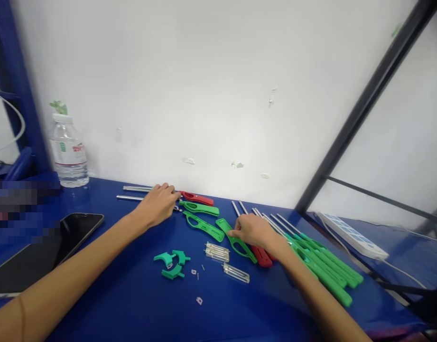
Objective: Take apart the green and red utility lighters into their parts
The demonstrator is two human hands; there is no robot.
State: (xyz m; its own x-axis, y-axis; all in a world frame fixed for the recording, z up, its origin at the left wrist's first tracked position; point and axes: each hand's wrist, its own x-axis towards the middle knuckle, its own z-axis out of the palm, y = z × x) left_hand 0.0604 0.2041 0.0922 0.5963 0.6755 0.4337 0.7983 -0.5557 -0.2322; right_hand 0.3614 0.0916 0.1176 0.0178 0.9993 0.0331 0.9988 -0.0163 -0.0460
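Note:
My left hand (pixel 157 204) rests on the blue table (pixel 125 294) with fingers curled over the end of a green handle shell (pixel 200 208) and a metal tube (pixel 133 188). A red handle shell (pixel 199 198) lies just beyond it. My right hand (pixel 254 230) pinches the top of another green handle shell (pixel 236 243), lying over a red piece (pixel 263 256). A third green shell (pixel 204 226) lies between the hands. Clear plastic cartridges (pixel 217 251) and small teal trigger parts (pixel 172 263) sit in front.
A row of assembled green lighters with metal tubes (pixel 321 266) lies at the right. A water bottle (pixel 68 152) stands at the back left, a dark phone (pixel 43 251) at the left, a white power strip (pixel 349 235) at the right edge. Tiny metal bits (pixel 199 300) lie near the front.

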